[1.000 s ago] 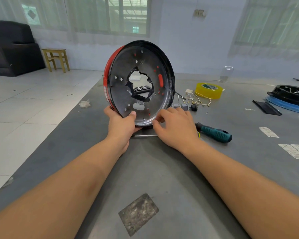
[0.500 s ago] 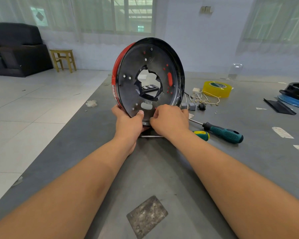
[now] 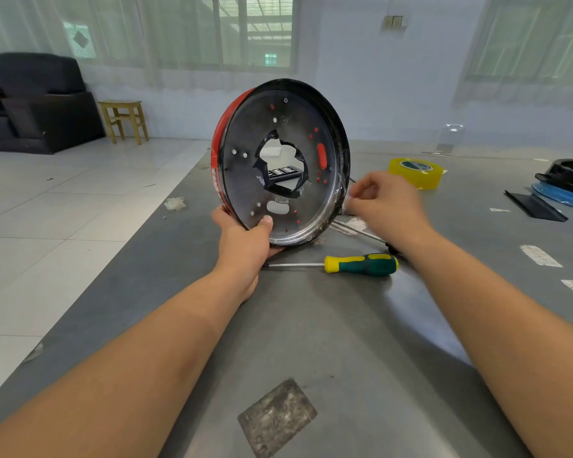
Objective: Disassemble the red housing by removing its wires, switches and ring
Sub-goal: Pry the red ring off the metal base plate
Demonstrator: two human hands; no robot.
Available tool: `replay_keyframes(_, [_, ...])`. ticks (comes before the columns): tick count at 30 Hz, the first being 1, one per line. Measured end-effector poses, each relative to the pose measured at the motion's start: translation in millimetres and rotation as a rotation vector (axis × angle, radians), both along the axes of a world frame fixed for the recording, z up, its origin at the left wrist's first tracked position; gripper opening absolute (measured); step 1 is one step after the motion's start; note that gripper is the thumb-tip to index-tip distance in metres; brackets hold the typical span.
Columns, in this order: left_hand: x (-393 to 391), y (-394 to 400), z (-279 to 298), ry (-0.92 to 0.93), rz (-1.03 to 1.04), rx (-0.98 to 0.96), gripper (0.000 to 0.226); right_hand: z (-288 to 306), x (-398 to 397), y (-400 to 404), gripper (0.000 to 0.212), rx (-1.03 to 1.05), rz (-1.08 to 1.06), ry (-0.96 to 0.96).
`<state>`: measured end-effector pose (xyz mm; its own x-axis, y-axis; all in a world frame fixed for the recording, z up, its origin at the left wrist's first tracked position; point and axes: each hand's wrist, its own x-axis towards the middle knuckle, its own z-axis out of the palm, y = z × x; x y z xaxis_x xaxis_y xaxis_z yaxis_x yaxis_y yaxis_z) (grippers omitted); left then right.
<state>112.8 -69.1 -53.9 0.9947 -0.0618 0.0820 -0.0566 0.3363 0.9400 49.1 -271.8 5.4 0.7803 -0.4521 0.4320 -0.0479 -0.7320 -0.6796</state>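
While the left hand [image 3: 245, 239] grips the lower rim of the red housing [image 3: 280, 163], thumb pressed on the dark inner face and fingers wrapped behind the red outer wall, the round shell stands on edge on the grey table [image 3: 311, 342], its hollow side turned toward the camera. Its bottom edge meets the table just right of that hand, so the grip sits at the lower left of the disc and most of the housing rises above and to the right of it. A ragged hole [image 3: 280, 166] gapes in the middle of the dark plate, with a red oval slot [image 3: 322, 155] to its right and small holes scattered round it. The right hand [image 3: 386, 206] hovers beside the housing's lower right rim, its fingers curled in close to the edge; motion blur hides whether they pinch anything there. On the table under the right wrist lies a screwdriver [image 3: 361, 264] with a green and yellow handle, its shaft pointing toward the left hand. A second metal shaft [image 3: 358, 231] runs partly hidden behind the right forearm. Farther back sits a roll of yellow tape [image 3: 415, 173].
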Motion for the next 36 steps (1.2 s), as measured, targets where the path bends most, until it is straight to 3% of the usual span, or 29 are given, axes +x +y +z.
replay_keyframes(12, [0,-1,1,0.007,0.016,0.021,0.049,-34,-33,-167,0.001,0.257,-0.223,0.1])
replay_keyframes(16, [-1,-1,0,-0.008,0.018,0.022,0.049,-45,-15,-173,0.003,0.128,-0.216,0.17])
replay_keyframes(26, [3,-2,-2,-0.011,0.009,0.01,0.048,-49,10,-174,0.013,0.11,-0.189,0.271])
replay_keyframes(36, [2,-2,-2,-0.012,0.027,0.021,0.046,-53,15,-177,0.007,0.063,-0.256,0.299])
